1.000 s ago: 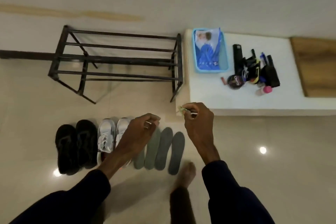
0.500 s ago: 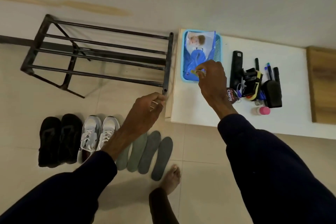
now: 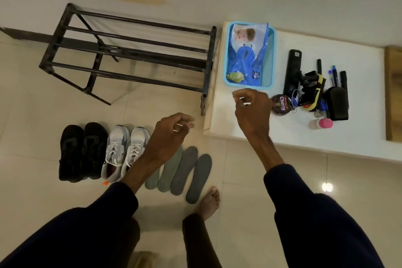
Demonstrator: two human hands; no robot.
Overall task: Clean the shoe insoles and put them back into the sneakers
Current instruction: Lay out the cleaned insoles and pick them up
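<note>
Several grey and greenish insoles (image 3: 182, 172) lie side by side on the tiled floor. To their left stand a white-grey pair of sneakers (image 3: 126, 150) and a black pair of shoes (image 3: 82, 150). My left hand (image 3: 171, 135) hovers over the insoles' far ends, fingers loosely curled, holding nothing. My right hand (image 3: 252, 109) hangs over the low white table (image 3: 228, 124), just in front of the blue basket (image 3: 273, 50), also empty. In the basket lie a blue wipes pack (image 3: 245, 54) and a small crumpled green piece (image 3: 235, 76).
A black metal shoe rack (image 3: 130, 54) stands left of the table. On the table sit a Cherry polish tin (image 3: 281, 104), black brushes and pens (image 3: 315, 87) and a pink-capped bottle (image 3: 322, 124). My bare foot (image 3: 208, 202) is beside the insoles.
My right hand carried a small green piece to the blue basket, let it go there and drew back towards me. My left hand stayed over the insoles.
</note>
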